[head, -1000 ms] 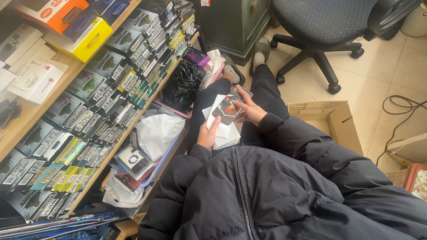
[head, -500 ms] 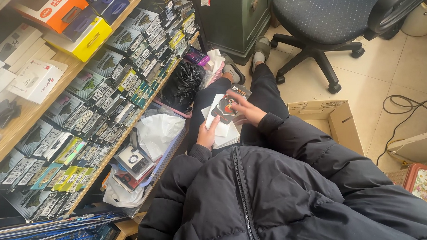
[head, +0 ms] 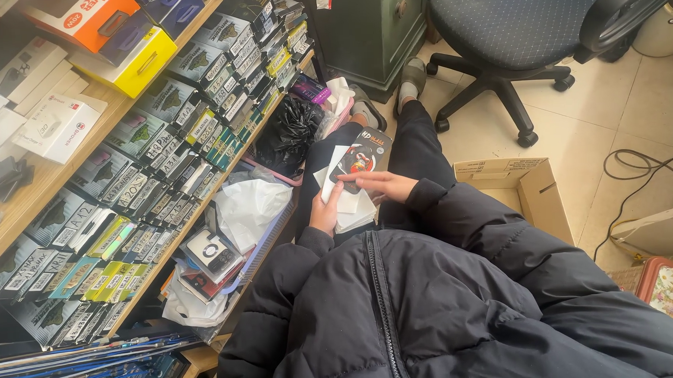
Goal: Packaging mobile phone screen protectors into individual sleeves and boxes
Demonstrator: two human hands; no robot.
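My left hand (head: 327,209) grips a stack of flat white packets (head: 352,207) from below, thumb over the near edge, the pile resting on my lap. My right hand (head: 383,185) lies across the top with fingers closed lightly on a dark packet (head: 364,155), pinching its lower end.

Compared with a second ago, the dark packet has tilted: it then lay nearly flat on the pile under my fingers, and now it stands up toward 12 o'clock, its printed face turned to me. I judge that I've drawn it clear of the white ones for a look, so the sorting is mid-stride, with the rest of the stack unsorted below.

The dark packet is a slim rectangular card sleeve, black, glossy, with a red and white picture in the middle and rounded corners. It looks stiff and undamaged.

At 10 o'clock from my hands sits a crumpled black bag (head: 290,131); at 8 o'clock, a white bag (head: 251,207). Farther left, a wooden shelf (head: 49,180) carries rows of similar packets. At 3 o'clock an open carton (head: 534,193) stands on the floor, and at 1 o'clock an office chair (head: 517,33).
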